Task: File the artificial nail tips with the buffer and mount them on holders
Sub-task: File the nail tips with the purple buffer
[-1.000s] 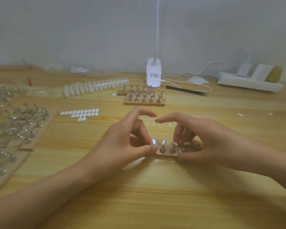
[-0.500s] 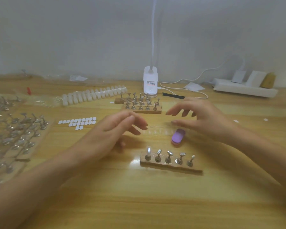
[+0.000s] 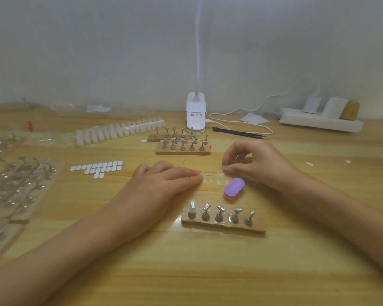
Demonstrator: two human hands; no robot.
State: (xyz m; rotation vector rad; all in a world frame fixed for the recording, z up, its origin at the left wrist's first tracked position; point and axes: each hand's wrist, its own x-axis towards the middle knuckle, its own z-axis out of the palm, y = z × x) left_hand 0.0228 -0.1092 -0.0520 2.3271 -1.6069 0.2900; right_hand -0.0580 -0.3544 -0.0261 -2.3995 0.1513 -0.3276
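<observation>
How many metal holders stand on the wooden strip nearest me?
5, in one row along the near strip: leftmost holder, second, middle, fourth, rightmost. None looks hidden.

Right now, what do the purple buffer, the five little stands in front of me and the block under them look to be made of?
Purple buffer: seemingly foam, with a matte purple top over a pink layer at its edge. Stands: metal, silvery with bright glints. Block: probably wood or cork, tan, dull and rough-edged; I cannot tell which.

Purple buffer (image 3: 234,187), yellow wood-grain table (image 3: 208,272)
</observation>
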